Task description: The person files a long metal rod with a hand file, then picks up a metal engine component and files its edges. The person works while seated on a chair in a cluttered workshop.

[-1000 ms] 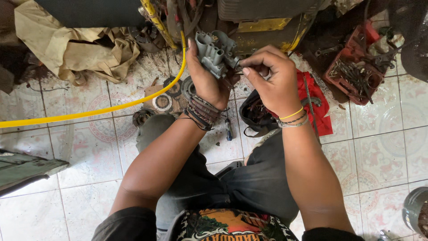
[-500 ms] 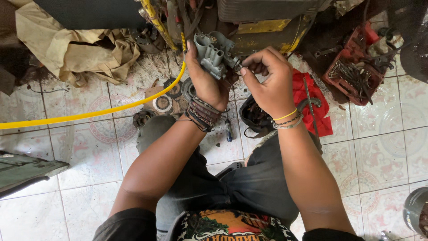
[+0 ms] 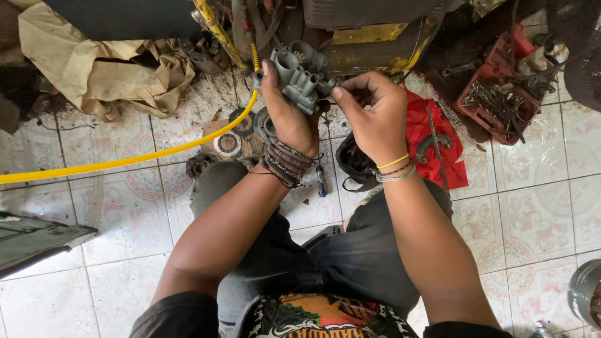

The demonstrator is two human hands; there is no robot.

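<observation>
A grey cast-metal pump block (image 3: 299, 74) with round ports is held up above the tiled floor. My left hand (image 3: 287, 116), its wrist wrapped in dark bracelets, grips the block from below. Fingertips of my right hand (image 3: 372, 112) pinch at the block's right side, where a small part is hidden under them. A yellow band and thin bangles circle the right wrist.
A yellow hose (image 3: 125, 159) runs left across the floor. Round rings and seals (image 3: 226, 143) and a screwdriver (image 3: 320, 181) lie by my knees. A red cloth (image 3: 432, 138) holds a curved metal part. A red tool tray (image 3: 494, 100) sits right, a crumpled tan cloth (image 3: 106, 72) left.
Both hands have shifted slightly left and up with the block; the right fingers have moved closer against its right side.
</observation>
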